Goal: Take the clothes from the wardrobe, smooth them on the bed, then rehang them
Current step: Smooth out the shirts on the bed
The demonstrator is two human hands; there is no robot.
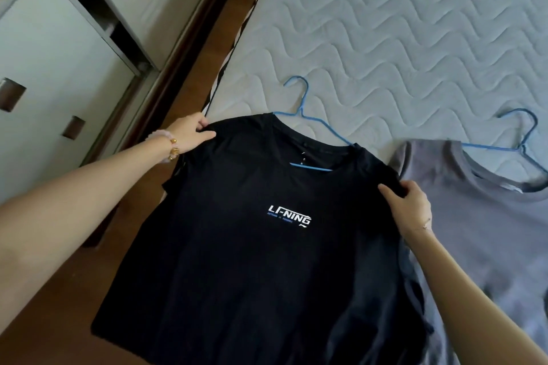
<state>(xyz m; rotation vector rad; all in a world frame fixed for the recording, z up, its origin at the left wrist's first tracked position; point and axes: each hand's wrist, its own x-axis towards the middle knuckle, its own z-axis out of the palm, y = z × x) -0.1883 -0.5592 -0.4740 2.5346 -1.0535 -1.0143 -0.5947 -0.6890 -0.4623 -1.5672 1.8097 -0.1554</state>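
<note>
Black T-shirt [267,261] on blue hanger [299,115], both hands pinching shoulders

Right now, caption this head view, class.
Left hand and right hand grip the black T-shirt on its blue hanger, beside a grey T-shirt.

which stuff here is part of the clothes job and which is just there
In the job: black logo t-shirt gripped by left hand and right hand, its blue wire hanger, grey t-shirt on second blue wire hanger, white quilted mattress, white wardrobe.
Just there: brown wooden floor, pink bead bracelet.
</note>
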